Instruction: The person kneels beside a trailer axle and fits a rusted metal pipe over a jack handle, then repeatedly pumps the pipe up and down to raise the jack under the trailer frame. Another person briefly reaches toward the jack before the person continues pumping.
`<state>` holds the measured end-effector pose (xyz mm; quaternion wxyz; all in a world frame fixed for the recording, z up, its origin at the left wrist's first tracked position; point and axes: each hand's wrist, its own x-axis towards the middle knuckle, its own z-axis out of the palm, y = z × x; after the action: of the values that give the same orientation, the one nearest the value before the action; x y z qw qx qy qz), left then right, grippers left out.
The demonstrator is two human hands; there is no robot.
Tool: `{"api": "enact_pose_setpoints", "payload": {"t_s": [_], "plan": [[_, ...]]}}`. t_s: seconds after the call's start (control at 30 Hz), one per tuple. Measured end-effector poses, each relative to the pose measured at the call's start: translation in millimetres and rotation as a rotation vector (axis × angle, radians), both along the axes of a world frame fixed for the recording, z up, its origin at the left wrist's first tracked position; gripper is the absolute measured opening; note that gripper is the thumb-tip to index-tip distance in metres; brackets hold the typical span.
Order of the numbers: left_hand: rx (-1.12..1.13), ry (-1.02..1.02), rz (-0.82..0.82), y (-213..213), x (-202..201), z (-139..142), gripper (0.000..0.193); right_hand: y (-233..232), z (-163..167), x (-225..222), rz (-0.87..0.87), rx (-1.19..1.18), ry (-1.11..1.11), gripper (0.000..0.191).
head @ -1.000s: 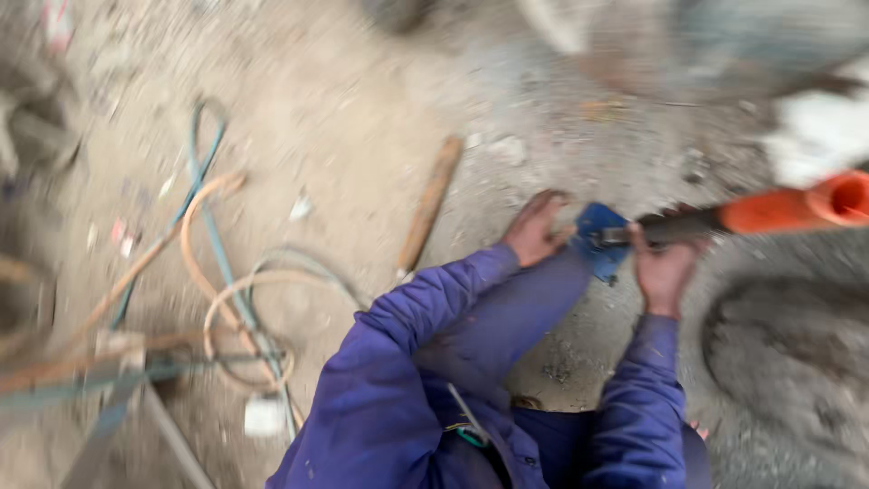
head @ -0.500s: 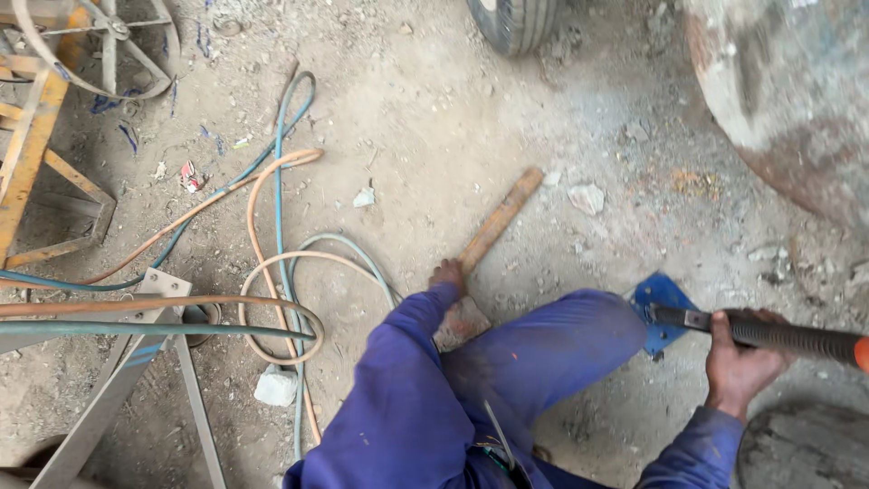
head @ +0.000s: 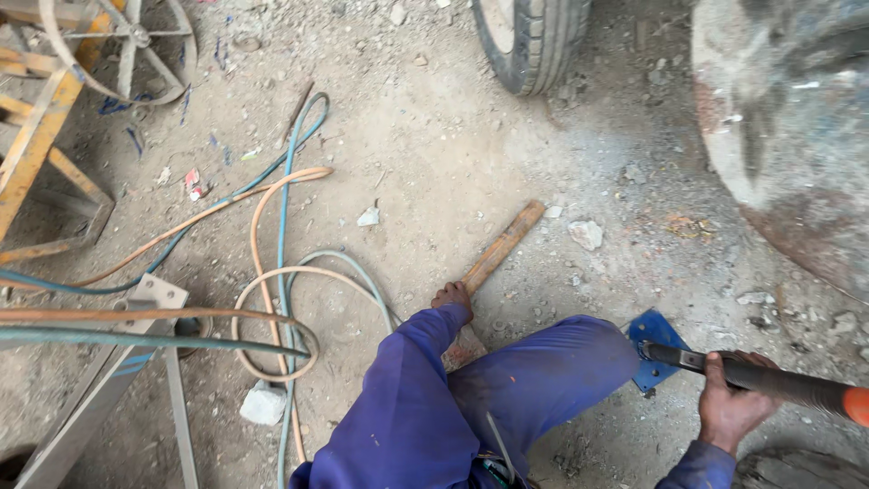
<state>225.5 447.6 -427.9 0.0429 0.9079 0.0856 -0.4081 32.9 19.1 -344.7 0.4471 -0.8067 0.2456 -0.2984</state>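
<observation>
A rusty flat bar [head: 503, 246] lies on the dusty ground, slanting up to the right, its near end under the left hand [head: 452, 296], whose fingers curl onto it. The right hand [head: 730, 407] is closed around a dark tool handle [head: 769, 380] with a blue head [head: 654, 349] resting beside the knee [head: 579, 362]. Hoses [head: 272, 272] loop to the left; a tyre [head: 534, 41] stands beyond.

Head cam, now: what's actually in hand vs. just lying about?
In hand:
- left hand on the rusty flat bar
- right hand gripping the black-and-orange handle with blue plate

Lying about:
- hoses
- tyre
- stones
- metal frame
</observation>
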Motion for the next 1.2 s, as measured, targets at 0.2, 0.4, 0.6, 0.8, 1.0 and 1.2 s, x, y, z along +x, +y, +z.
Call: {"api": "enact_pose_setpoints", "payload": {"t_s": [0.2,0.4,0.6,0.8,1.0,1.2], "plan": [[-0.064,-0.043,0.039,-13,7,21,0.053,0,10,3,-0.088,0.220,0.063,0.056],[-0.099,-0.166,-0.014,-60,9,56,0.054,10,49,1,-0.078,-0.202,0.173,0.028],[-0.263,-0.348,0.042,-90,6,88,0.055,10,72,-10,-0.164,-0.293,0.323,0.044],[-0.810,-0.394,0.205,-61,-18,91,0.050,3,68,-22,-0.078,-0.204,0.430,0.068],[-1.271,-0.447,0.015,-45,-31,106,0.033,-2,80,-27,-0.053,-0.134,0.622,0.068],[-1.747,-0.493,-0.213,-110,-43,188,0.031,1,98,-40,-0.029,-0.138,0.571,0.074]]}}
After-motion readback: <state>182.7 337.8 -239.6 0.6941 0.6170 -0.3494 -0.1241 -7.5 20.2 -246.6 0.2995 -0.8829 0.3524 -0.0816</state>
